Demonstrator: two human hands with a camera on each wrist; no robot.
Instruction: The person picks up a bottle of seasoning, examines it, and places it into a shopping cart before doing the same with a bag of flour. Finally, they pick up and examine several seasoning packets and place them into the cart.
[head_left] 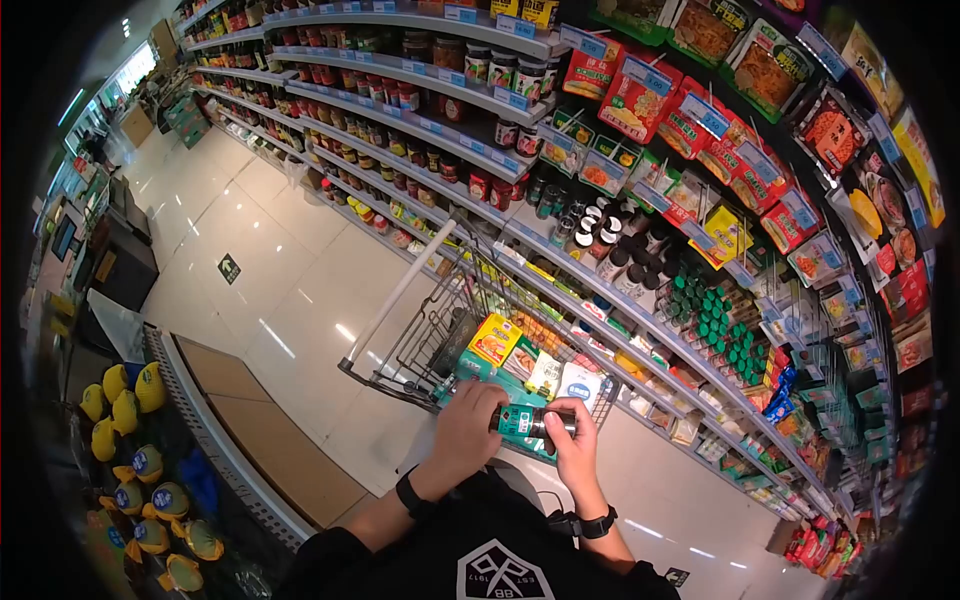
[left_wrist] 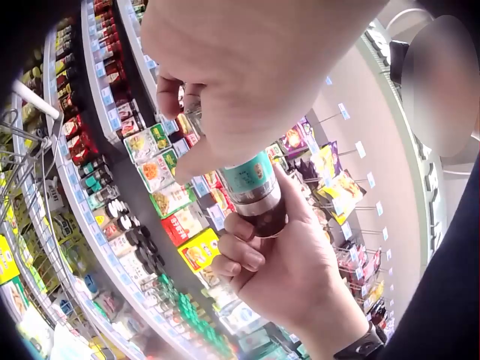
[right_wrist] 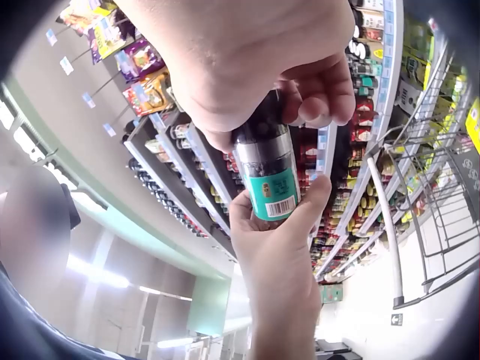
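Both hands hold a spice grinder jar (head_left: 520,422) with a teal label and a dark cap, above the near end of the shopping cart. My left hand (head_left: 462,425) grips the jar by its base end, fingers curled round it. At the other end, my right hand (head_left: 575,445) grips the dark cap (right_wrist: 262,120). The right wrist view shows a silver collar below the cap and a barcode on the teal label (right_wrist: 275,193). In the cart lie a yellow box (head_left: 496,340), a white packet (head_left: 580,384) and other packages.
The wire shopping cart (head_left: 405,365) stands ahead, its pale handle (head_left: 400,295) toward the left. Along the right run stocked shelves with jars, green-capped bottles (head_left: 700,305) and hanging packets. At the left is a display of yellow-wrapped fruit (head_left: 125,410). Tiled floor (head_left: 265,240) stretches between.
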